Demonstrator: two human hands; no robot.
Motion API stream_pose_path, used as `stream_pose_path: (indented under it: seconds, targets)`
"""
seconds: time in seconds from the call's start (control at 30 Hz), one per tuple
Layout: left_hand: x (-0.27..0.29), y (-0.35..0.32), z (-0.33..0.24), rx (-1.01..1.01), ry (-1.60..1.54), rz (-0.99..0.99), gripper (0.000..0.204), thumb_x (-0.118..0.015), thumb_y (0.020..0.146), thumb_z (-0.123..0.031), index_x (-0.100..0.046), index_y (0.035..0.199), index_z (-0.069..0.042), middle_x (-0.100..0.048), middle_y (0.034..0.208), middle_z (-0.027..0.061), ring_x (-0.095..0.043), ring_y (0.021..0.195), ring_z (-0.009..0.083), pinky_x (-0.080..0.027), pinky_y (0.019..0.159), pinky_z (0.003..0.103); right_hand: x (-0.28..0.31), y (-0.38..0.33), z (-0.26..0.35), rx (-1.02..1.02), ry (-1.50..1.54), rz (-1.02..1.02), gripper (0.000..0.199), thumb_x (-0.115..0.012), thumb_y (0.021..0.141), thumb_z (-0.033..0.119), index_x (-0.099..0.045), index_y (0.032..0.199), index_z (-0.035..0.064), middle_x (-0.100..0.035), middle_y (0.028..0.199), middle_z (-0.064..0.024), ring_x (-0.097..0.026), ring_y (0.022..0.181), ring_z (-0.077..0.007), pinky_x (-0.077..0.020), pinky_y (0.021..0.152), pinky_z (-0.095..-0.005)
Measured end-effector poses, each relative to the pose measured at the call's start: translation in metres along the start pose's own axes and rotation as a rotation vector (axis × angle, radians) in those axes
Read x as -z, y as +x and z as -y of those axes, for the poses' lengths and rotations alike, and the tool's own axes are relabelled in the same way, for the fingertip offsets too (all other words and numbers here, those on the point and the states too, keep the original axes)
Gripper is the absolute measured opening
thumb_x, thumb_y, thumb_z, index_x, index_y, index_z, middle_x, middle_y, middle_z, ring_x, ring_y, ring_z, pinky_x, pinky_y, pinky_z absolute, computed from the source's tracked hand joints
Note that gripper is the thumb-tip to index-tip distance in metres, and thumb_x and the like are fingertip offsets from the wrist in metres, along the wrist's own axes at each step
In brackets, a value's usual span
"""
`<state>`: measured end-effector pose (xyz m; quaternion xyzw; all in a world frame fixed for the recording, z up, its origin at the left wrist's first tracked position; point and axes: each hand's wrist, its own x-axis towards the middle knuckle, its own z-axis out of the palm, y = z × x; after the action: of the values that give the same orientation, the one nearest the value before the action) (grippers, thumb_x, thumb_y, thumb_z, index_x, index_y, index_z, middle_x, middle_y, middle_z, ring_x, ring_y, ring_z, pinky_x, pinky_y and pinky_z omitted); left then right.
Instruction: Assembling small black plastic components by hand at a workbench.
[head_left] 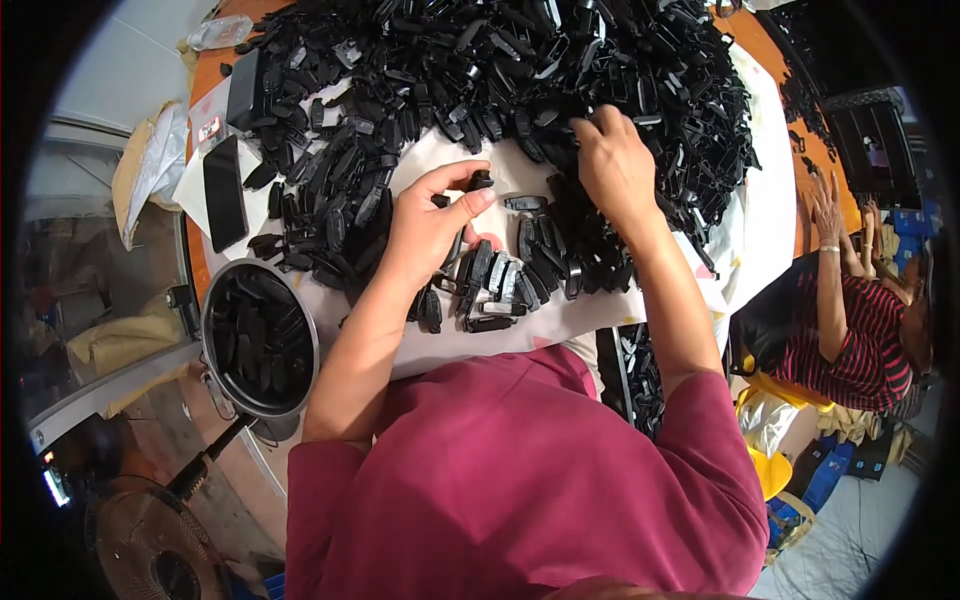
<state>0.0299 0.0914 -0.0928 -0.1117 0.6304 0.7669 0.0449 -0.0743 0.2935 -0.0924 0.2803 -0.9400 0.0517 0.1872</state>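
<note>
Pinching a small black plastic piece (481, 181) between thumb and forefinger, the left hand (430, 225) holds it just above the white cloth on the bench (760, 240). To its right, the right hand (615, 165) reaches into the edge of the big pile of black parts (520, 70), fingers curled down among them; whether it grips one I cannot tell.

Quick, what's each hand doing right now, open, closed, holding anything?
Left hand: closed, pinching a small black plastic part between thumb and fingers.
Right hand: fingers curled into the big pile of black plastic parts; cannot tell whether it grips one.
</note>
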Motion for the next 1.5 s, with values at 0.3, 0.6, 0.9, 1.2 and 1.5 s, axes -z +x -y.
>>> stream_pose_path:
  seconds: [0.3, 0.6, 0.9, 1.2, 1.5]
  targets:
    - [0.0, -0.012, 0.0, -0.086, -0.209, -0.025, 0.033, -0.068, 0.078, -0.009, -0.058, 0.109, 0.0, -0.058, 0.082, 0.0033, -0.051, 0.055, 0.0092, -0.043, 0.052, 0.02, 0.041, 0.009, 0.041, 0.101, 0.7, -0.029, 0.031, -0.062, 0.078, 0.009, -0.059, 0.108, 0.0053, -0.06, 0.083, -0.0118, -0.056, 0.07, -0.0261, -0.046, 0.065, -0.0327]
    - [-0.012, -0.025, -0.023, -0.232, -0.186, 0.003, 0.029, -0.067, 0.078, -0.004, -0.057, 0.105, 0.002, -0.06, 0.076, 0.0049, -0.055, 0.058, 0.0084, -0.051, 0.054, 0.024, 0.062, -0.022, 0.06, 0.05, 1.033, -0.017, 0.031, -0.066, 0.076, 0.004, -0.06, 0.106, -0.0008, -0.062, 0.086, -0.0128, -0.061, 0.072, -0.0197, -0.0475, 0.064, -0.0269]
    - [-0.011, -0.026, -0.012, -0.08, -0.39, 0.087, 0.034, -0.066, 0.08, -0.012, -0.056, 0.11, 0.0, -0.06, 0.084, 0.0066, -0.052, 0.059, 0.0097, -0.047, 0.057, 0.022, 0.055, -0.034, 0.075, 0.121, 0.805, -0.195, 0.039, -0.067, 0.07, -0.003, -0.059, 0.109, 0.0011, -0.06, 0.081, -0.0124, -0.06, 0.066, -0.0232, -0.0483, 0.055, -0.0287]
    - [-0.015, -0.033, 0.0, 0.003, -0.542, 0.067, 0.04, -0.06, 0.085, -0.022, -0.05, 0.117, -0.001, -0.058, 0.099, 0.0077, -0.051, 0.058, 0.0117, -0.042, 0.053, 0.022, 0.045, -0.049, 0.094, -0.465, 1.504, 0.106, 0.022, -0.061, 0.083, 0.003, -0.056, 0.101, -0.0079, -0.062, 0.088, -0.0091, -0.058, 0.07, -0.0097, -0.0494, 0.063, -0.021]
    - [0.064, -0.092, -0.026, -0.431, 0.78, -0.668, 0.017, -0.061, 0.082, -0.005, -0.063, 0.098, -0.003, -0.061, 0.087, 0.0055, -0.057, 0.071, 0.0115, -0.046, 0.065, 0.023, 0.01, -0.005, 0.032, -0.074, 0.134, 0.04, 0.027, -0.07, 0.07, 0.021, -0.065, 0.091, 0.0049, -0.062, 0.089, -0.0089, -0.057, 0.082, -0.0283, -0.0485, 0.068, -0.0335]
